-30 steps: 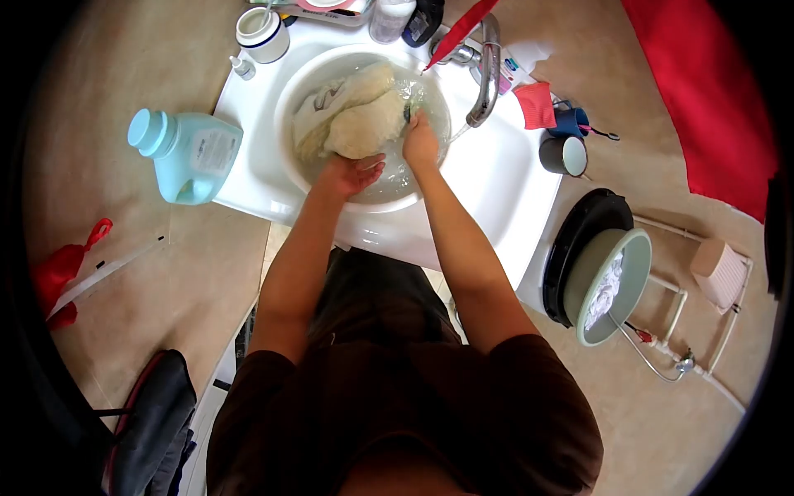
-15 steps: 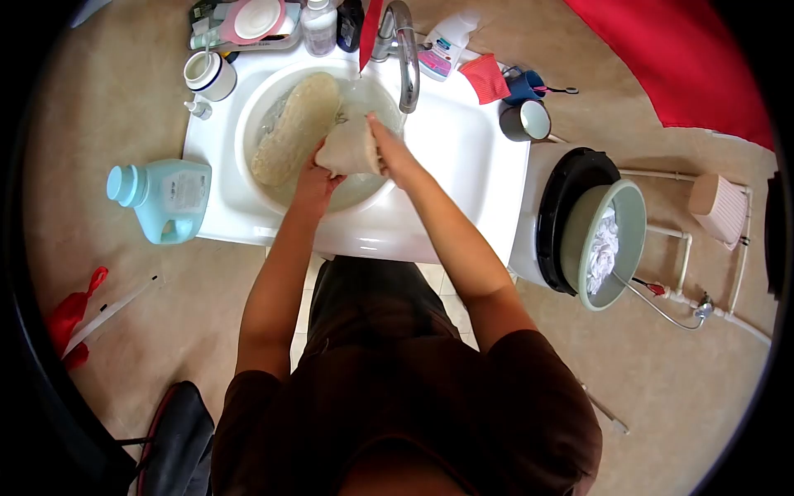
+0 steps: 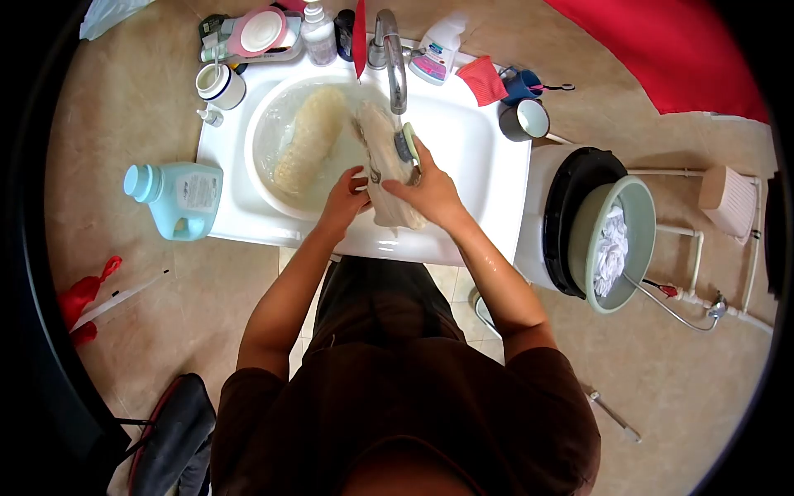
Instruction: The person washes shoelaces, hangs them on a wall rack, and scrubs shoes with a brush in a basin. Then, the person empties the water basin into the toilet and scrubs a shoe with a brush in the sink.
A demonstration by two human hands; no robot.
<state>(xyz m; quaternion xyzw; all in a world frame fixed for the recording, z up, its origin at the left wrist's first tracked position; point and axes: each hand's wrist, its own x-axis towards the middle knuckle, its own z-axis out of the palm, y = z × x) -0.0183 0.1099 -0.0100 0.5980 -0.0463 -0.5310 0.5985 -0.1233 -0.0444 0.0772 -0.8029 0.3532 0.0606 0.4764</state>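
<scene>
My right hand (image 3: 434, 197) has its thumb over a wet cream cloth shoe (image 3: 387, 169) with a small dark mark on its side. Its fingers reach along a pale green scrub brush (image 3: 410, 142), whose dark bristles face the shoe. My left hand (image 3: 346, 202) is at the shoe's left side, fingers bent and apart, fingertips right at its edge. The shoe is over the right rim of a white basin (image 3: 251, 157). In the basin's water lies a second cream shoe-shaped piece (image 3: 313, 140), slanting left.
The basin stands in a white sink (image 3: 475, 174) under a chrome faucet (image 3: 397, 78). Bottles, including a spray bottle (image 3: 438, 50), line the back edge. A blue jug (image 3: 178, 198) stands left. To the right, a green tub (image 3: 591, 231) holds white cloth (image 3: 610, 252).
The held shoe has moved right and turned lengthwise. My left hand has loosened from it and my right hand has shifted lower. The green brush now shows beside the shoe.
</scene>
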